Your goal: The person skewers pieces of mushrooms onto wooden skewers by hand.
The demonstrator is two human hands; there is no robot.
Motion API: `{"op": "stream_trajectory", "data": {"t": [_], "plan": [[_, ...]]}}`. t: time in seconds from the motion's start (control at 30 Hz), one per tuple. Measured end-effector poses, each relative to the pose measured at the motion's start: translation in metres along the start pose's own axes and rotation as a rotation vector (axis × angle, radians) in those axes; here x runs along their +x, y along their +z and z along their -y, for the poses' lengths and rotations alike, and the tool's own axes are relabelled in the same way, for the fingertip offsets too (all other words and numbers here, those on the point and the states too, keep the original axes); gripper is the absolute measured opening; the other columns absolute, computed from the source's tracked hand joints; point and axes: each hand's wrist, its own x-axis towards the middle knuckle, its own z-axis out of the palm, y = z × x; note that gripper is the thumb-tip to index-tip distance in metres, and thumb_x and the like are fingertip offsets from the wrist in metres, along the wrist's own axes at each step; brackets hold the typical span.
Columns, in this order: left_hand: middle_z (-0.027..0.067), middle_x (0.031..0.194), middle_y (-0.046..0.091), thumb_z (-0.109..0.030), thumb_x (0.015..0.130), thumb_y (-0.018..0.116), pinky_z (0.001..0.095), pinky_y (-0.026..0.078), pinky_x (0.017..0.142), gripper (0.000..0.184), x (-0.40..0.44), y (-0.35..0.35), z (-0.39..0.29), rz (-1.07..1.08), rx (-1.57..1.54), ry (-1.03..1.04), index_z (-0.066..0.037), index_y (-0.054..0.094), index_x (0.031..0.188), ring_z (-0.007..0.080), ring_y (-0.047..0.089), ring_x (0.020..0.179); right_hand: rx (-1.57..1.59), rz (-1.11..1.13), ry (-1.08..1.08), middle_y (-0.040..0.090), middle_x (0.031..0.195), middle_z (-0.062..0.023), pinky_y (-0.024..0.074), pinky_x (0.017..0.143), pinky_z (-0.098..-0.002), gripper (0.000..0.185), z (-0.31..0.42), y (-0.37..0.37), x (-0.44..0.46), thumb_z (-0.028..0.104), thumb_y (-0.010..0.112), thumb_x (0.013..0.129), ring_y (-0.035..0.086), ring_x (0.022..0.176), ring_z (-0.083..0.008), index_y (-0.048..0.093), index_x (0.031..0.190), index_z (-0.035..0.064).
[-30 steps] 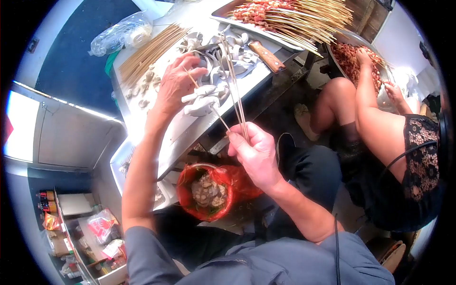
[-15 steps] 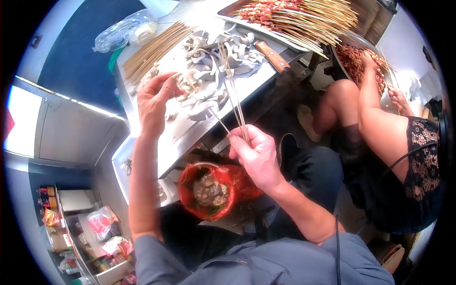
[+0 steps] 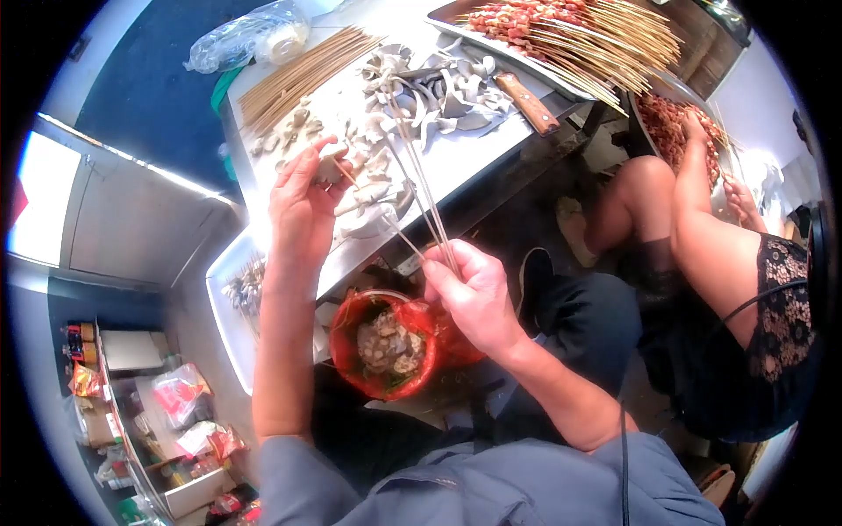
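As skewers (image 3: 424, 202) jut from the right grip (image 3: 474, 291), mushroom pieces (image 3: 367, 223) threaded beyond

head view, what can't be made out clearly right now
All in the head view:
- Lower ends of the sticks: hidden inside the right hand.
- Part of the pale piece: covered by fingers of the left hand.
- Far side of the metal tray: cut off by the top edge.
- Writing on the shelf packet: too small and blurred.
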Motion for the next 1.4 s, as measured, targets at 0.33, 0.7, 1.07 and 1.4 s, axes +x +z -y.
{"op": "stream_trajectory", "data": {"t": [0.33,0.7,1.07,1.4], "plan": [[0.0167,0.106,0.063,-0.015,0.095,0.06,0.0354,0.056,0.084,0.023,-0.005,0.0,0.003,-0.174,-0.185,-0.039,0.002,0.054,0.111,0.0231,0.064,0.093,-0.001,0.014,0.017,0.059,0.069,-0.0013,0.0449,0.056,-0.0242,0.013,0.0,0.0,-0.002,0.008,0.056,0.094,0.054,0.062,-0.0062,0.061,0.091,-0.004],[0.0156,0.102,0.066,-0.011,0.092,0.063,0.0361,0.056,0.081,0.011,-0.009,0.005,0.003,-0.141,-0.043,0.082,-0.002,0.058,0.096,0.0232,0.066,0.089,-0.017,0.001,-0.003,0.059,0.068,-0.0016,0.0441,0.056,-0.0241,0.012,-0.005,-0.001,-0.002,0.007,0.057,0.093,0.053,0.062,-0.0058,0.062,0.091,-0.004],[0.0067,0.095,0.065,-0.009,0.088,0.063,0.0285,0.047,0.087,0.007,-0.013,0.015,0.006,0.066,0.049,-0.039,-0.002,0.063,0.091,0.0134,0.059,0.092,-0.002,-0.047,-0.065,0.056,0.064,0.0014,0.042,0.052,-0.0229,0.01,-0.002,-0.006,-0.001,0.007,0.057,0.094,0.051,0.058,-0.005,0.061,0.092,-0.0019],[0.0071,0.104,0.064,-0.013,0.078,0.069,0.0387,0.046,0.083,0.016,0.083,0.027,0.031,0.178,1.601,0.856,-0.01,0.073,0.093,0.0275,0.056,0.102,0.111,-0.14,0.021,0.056,0.066,0.0018,0.0415,0.057,-0.0213,0.011,0.011,-0.015,0.006,0.009,0.057,0.095,0.051,0.062,-0.0037,0.061,0.092,-0.0011]]}}
